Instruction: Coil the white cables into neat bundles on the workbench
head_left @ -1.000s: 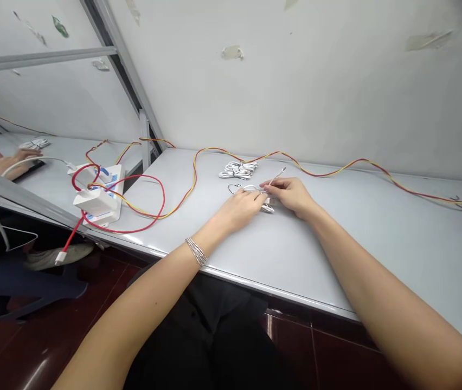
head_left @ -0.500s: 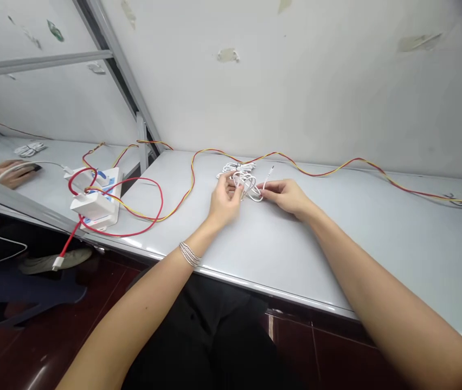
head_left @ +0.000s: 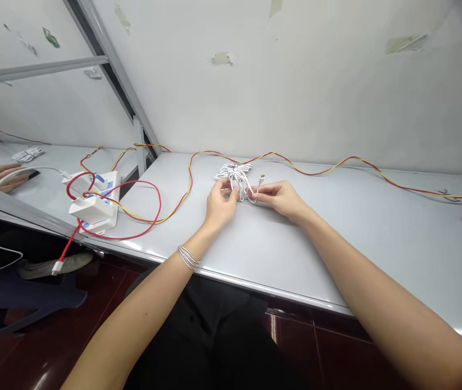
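Between my hands is a white charging cable, gathered in loose loops just above the table. My left hand pinches the loops between thumb and fingers. In a pinch near its end, my right hand grips the same cable, and the cable's plug sticks up above the fingers. Right behind them, a tied bundle of white cable lies on the table. Some of the loops are hidden by my fingers.
A white power strip with a plugged-in charger and a red cable stands at left. A red-yellow twisted wire runs along the wall. Beyond the frame post, another person's hand rests near a dark object.
My right hand has moved slightly left, closer to my left hand, and the plug has shifted left with it. The loops are drawn closer together. The view has shifted slightly.
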Demonstrator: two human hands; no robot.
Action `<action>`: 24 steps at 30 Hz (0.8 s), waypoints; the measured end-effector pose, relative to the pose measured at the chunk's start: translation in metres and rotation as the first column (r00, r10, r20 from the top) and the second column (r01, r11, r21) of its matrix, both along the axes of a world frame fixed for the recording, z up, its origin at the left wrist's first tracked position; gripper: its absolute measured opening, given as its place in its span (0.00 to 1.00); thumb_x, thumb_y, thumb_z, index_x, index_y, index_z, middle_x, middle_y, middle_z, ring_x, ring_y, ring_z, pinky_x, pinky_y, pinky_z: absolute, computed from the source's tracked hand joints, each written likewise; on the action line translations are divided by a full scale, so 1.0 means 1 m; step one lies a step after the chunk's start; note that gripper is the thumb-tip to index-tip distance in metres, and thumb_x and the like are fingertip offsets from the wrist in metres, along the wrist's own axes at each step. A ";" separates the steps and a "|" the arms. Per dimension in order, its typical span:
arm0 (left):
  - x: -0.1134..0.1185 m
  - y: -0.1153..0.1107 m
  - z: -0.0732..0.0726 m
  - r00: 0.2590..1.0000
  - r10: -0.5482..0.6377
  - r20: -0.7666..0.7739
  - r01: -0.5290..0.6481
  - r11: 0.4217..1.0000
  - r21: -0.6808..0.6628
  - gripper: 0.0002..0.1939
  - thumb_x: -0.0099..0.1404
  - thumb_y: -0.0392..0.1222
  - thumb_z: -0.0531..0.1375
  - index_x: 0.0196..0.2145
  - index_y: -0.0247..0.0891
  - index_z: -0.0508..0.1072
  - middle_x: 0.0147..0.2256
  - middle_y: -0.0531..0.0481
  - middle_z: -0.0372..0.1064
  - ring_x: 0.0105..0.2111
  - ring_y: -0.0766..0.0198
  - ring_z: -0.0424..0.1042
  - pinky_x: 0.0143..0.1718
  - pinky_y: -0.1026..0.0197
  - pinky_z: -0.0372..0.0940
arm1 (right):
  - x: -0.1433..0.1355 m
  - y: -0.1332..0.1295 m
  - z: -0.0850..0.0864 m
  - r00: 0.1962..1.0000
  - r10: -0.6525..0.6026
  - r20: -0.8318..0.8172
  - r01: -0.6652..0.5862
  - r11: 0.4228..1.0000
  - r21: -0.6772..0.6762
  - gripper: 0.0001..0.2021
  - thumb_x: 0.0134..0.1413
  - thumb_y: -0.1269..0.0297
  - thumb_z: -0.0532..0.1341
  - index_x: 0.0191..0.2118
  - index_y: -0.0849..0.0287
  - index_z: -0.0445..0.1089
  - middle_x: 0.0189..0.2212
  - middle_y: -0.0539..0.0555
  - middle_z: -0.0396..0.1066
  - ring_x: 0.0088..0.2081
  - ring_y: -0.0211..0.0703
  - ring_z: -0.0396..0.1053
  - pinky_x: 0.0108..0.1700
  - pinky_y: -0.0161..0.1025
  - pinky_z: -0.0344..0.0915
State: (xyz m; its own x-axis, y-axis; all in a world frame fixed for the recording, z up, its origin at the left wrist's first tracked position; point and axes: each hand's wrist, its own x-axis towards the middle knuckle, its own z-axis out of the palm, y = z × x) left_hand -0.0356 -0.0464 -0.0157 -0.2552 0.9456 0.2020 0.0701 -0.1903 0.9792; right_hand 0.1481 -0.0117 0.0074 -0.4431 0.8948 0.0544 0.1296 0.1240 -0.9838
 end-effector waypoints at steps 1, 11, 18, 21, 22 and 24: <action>0.000 -0.001 0.000 1.000 0.008 0.008 -0.008 1.000 0.005 0.13 0.65 0.40 0.64 0.46 0.37 0.69 0.46 0.43 0.73 0.37 0.64 0.77 0.38 0.60 0.75 | -0.002 -0.001 0.000 1.000 -0.014 -0.006 0.015 1.000 0.003 0.19 0.40 0.47 0.75 0.34 0.57 0.82 0.42 0.59 0.81 0.46 0.55 0.77 0.57 0.54 0.70; 0.000 -0.004 0.010 0.977 -0.057 0.208 0.053 0.998 0.024 0.22 0.57 0.39 0.70 0.43 0.40 0.62 0.36 0.49 0.77 0.33 0.63 0.79 0.39 0.57 0.74 | -0.013 -0.004 -0.010 0.999 -0.039 0.006 0.038 0.994 0.106 0.17 0.43 0.49 0.71 0.28 0.55 0.68 0.32 0.54 0.78 0.35 0.48 0.75 0.42 0.47 0.71; -0.003 -0.006 0.005 0.998 -0.040 -0.059 0.045 0.994 0.104 0.17 0.61 0.40 0.68 0.44 0.40 0.67 0.40 0.47 0.80 0.39 0.60 0.80 0.42 0.57 0.72 | -0.014 -0.010 -0.006 0.989 -0.011 0.146 -0.025 0.969 0.245 0.12 0.49 0.54 0.67 0.27 0.56 0.70 0.31 0.54 0.77 0.35 0.47 0.73 0.45 0.47 0.70; -0.004 -0.006 0.004 0.986 -0.007 -0.166 0.031 0.989 0.141 0.13 0.64 0.40 0.65 0.44 0.41 0.67 0.40 0.47 0.80 0.40 0.60 0.79 0.45 0.57 0.71 | -0.015 -0.013 -0.003 0.987 0.013 0.158 -0.056 0.962 0.266 0.11 0.49 0.55 0.68 0.27 0.56 0.73 0.31 0.53 0.77 0.36 0.47 0.74 0.46 0.45 0.70; -0.004 -0.006 0.004 0.985 -0.004 -0.172 0.029 0.989 0.145 0.13 0.64 0.40 0.65 0.44 0.41 0.67 0.39 0.48 0.80 0.40 0.61 0.79 0.45 0.57 0.71 | -0.016 -0.014 -0.002 0.989 0.013 0.147 -0.056 0.954 0.295 0.10 0.48 0.56 0.68 0.27 0.56 0.74 0.31 0.53 0.78 0.36 0.46 0.74 0.46 0.45 0.70; -0.003 -0.005 0.004 0.992 -0.015 -0.128 0.032 0.991 0.133 0.13 0.64 0.41 0.65 0.43 0.40 0.67 0.38 0.48 0.79 0.39 0.62 0.79 0.44 0.59 0.71 | -0.017 -0.014 -0.002 0.993 -0.029 0.115 -0.019 0.918 0.396 0.09 0.47 0.57 0.70 0.26 0.55 0.76 0.34 0.54 0.77 0.37 0.46 0.75 0.47 0.44 0.70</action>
State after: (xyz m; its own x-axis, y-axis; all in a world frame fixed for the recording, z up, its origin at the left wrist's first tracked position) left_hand -0.0390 -0.0514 -0.0116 -0.1972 0.9131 0.3569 0.1856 -0.3227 0.9281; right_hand 0.1314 -0.0260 0.0050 -0.4632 0.8131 0.3525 0.2418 0.4986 -0.8324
